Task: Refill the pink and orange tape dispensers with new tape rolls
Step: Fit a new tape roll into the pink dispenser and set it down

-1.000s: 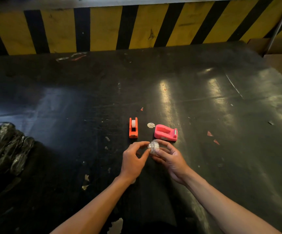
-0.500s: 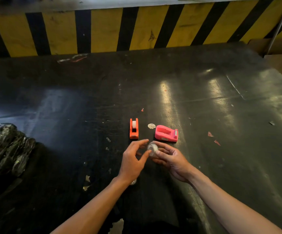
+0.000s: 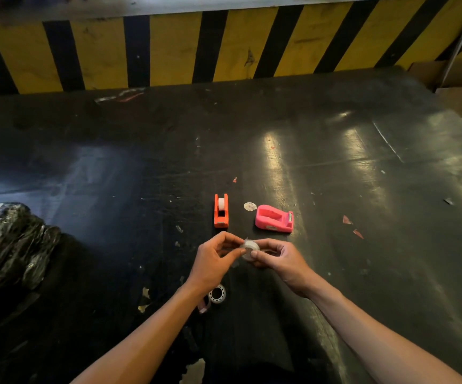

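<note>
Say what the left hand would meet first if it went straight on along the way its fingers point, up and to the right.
The left hand already touches the tape roll held with the right hand. Past that roll, the line probably reaches the pink dispenser, though depth is uncertain.

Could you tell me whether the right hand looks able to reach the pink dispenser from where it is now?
Probably yes: the pink dispenser sits just beyond the right hand with nothing between, though that hand is holding the tape roll.
</note>
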The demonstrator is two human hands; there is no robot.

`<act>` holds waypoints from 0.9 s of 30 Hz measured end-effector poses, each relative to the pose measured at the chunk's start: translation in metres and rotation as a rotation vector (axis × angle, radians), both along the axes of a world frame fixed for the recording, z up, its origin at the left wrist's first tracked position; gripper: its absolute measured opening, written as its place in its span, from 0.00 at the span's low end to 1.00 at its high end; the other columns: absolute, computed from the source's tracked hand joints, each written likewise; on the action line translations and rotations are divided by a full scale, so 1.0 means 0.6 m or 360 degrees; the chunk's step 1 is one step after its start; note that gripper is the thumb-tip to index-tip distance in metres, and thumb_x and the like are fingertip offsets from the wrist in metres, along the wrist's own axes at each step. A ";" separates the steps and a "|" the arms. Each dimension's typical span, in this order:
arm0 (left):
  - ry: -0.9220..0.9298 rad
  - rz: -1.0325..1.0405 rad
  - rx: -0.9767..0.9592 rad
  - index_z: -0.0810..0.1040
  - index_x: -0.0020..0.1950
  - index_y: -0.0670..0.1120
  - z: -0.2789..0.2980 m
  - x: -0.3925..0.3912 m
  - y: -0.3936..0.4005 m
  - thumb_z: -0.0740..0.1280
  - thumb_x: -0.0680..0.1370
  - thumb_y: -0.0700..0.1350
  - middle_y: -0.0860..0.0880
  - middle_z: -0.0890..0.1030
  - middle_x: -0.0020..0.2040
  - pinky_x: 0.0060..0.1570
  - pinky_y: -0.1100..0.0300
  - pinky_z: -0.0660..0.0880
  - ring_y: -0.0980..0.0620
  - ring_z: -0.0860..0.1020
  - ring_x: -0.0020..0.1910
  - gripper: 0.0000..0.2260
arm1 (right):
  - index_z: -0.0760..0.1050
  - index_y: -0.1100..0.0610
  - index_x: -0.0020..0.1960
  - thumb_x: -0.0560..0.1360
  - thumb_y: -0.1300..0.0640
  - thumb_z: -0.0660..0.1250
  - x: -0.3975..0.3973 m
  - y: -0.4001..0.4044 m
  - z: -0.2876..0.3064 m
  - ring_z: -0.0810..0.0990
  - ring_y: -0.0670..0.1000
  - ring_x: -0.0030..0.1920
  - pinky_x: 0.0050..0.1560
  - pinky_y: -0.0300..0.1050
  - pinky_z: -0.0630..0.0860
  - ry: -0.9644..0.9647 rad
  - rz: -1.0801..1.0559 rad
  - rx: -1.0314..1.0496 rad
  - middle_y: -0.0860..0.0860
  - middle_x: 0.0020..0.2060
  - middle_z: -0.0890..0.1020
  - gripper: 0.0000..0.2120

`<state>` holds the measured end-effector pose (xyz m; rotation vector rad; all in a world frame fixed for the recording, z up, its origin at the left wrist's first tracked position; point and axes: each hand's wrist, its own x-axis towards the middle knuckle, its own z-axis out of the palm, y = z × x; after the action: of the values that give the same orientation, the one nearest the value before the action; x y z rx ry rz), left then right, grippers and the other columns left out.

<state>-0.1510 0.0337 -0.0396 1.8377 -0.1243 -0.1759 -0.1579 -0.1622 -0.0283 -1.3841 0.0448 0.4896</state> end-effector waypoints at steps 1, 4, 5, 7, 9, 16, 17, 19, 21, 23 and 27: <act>-0.0010 -0.0019 0.0010 0.81 0.54 0.46 -0.001 0.000 0.002 0.72 0.76 0.38 0.51 0.85 0.52 0.56 0.56 0.81 0.56 0.83 0.54 0.09 | 0.81 0.58 0.59 0.74 0.59 0.73 0.000 -0.002 -0.001 0.85 0.55 0.53 0.49 0.43 0.80 -0.0024 -0.0002 -0.0023 0.56 0.51 0.86 0.13; -0.0058 -0.0063 0.0068 0.82 0.54 0.46 -0.003 -0.002 0.006 0.71 0.76 0.36 0.51 0.85 0.52 0.56 0.56 0.81 0.56 0.83 0.54 0.09 | 0.80 0.54 0.60 0.75 0.59 0.73 0.003 -0.005 -0.013 0.84 0.54 0.53 0.54 0.49 0.81 -0.0224 0.0018 -0.0285 0.54 0.52 0.85 0.14; -0.0083 -0.0078 0.0092 0.82 0.54 0.46 -0.003 -0.002 0.007 0.71 0.76 0.36 0.51 0.84 0.52 0.56 0.57 0.81 0.56 0.83 0.54 0.09 | 0.79 0.52 0.62 0.75 0.60 0.72 0.003 -0.006 -0.016 0.84 0.52 0.53 0.56 0.50 0.81 -0.0316 0.0036 -0.0425 0.52 0.51 0.85 0.16; -0.0146 -0.0123 0.0149 0.82 0.55 0.45 -0.006 -0.001 0.007 0.71 0.76 0.36 0.51 0.84 0.52 0.56 0.58 0.80 0.57 0.83 0.54 0.09 | 0.75 0.47 0.67 0.76 0.61 0.71 0.001 -0.009 -0.022 0.83 0.49 0.51 0.56 0.49 0.80 -0.0494 0.0104 -0.0642 0.49 0.50 0.84 0.21; -0.0213 -0.0182 0.0224 0.82 0.55 0.45 -0.009 0.000 0.007 0.72 0.76 0.36 0.52 0.84 0.53 0.56 0.59 0.80 0.58 0.83 0.54 0.09 | 0.71 0.43 0.70 0.76 0.61 0.70 -0.002 -0.014 -0.026 0.83 0.46 0.52 0.56 0.45 0.80 -0.0678 0.0193 -0.0772 0.46 0.50 0.83 0.26; -0.0229 -0.0256 0.0223 0.83 0.52 0.42 -0.016 0.015 -0.004 0.73 0.75 0.36 0.51 0.84 0.52 0.55 0.59 0.81 0.57 0.83 0.52 0.07 | 0.78 0.47 0.63 0.75 0.64 0.71 -0.005 -0.028 -0.043 0.81 0.42 0.53 0.53 0.41 0.80 -0.0936 0.0129 -0.0929 0.41 0.53 0.83 0.20; -0.0217 -0.0279 0.0221 0.83 0.52 0.42 -0.016 0.019 -0.006 0.73 0.75 0.37 0.51 0.84 0.52 0.55 0.59 0.81 0.57 0.83 0.52 0.07 | 0.78 0.47 0.62 0.75 0.64 0.71 -0.004 -0.030 -0.043 0.81 0.42 0.53 0.53 0.39 0.79 -0.0930 0.0114 -0.0926 0.40 0.53 0.82 0.19; -0.0203 -0.0333 0.0231 0.82 0.53 0.43 -0.017 0.032 -0.011 0.73 0.75 0.37 0.50 0.84 0.51 0.55 0.60 0.80 0.57 0.84 0.52 0.08 | 0.78 0.45 0.60 0.76 0.63 0.71 -0.002 -0.035 -0.043 0.81 0.41 0.53 0.52 0.34 0.77 -0.0917 0.0070 -0.0923 0.38 0.52 0.82 0.18; -0.0229 -0.0344 0.0279 0.82 0.54 0.43 -0.021 0.050 -0.017 0.73 0.75 0.38 0.49 0.84 0.51 0.55 0.59 0.81 0.56 0.83 0.52 0.08 | 0.77 0.40 0.57 0.75 0.62 0.72 0.004 -0.045 -0.040 0.81 0.40 0.52 0.50 0.31 0.75 -0.0880 -0.0011 -0.0934 0.36 0.50 0.82 0.19; -0.0240 -0.0335 0.0391 0.81 0.56 0.45 -0.027 0.075 -0.024 0.73 0.76 0.38 0.50 0.83 0.52 0.55 0.58 0.80 0.57 0.82 0.52 0.10 | 0.77 0.40 0.56 0.75 0.61 0.73 0.016 -0.059 -0.040 0.81 0.38 0.50 0.49 0.30 0.75 -0.0863 -0.0079 -0.0986 0.35 0.49 0.81 0.18; -0.0264 -0.0455 0.0680 0.77 0.62 0.52 -0.034 0.137 -0.043 0.71 0.77 0.43 0.52 0.79 0.61 0.60 0.54 0.79 0.58 0.79 0.59 0.15 | 0.80 0.50 0.55 0.74 0.62 0.73 0.065 -0.095 -0.044 0.81 0.42 0.50 0.51 0.40 0.78 -0.0959 -0.0184 -0.1113 0.42 0.49 0.82 0.12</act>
<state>-0.0688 0.0081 -0.0598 2.2549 -0.4991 -0.2644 -0.1189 -0.2192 -0.0550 -2.1535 -0.2132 -0.0787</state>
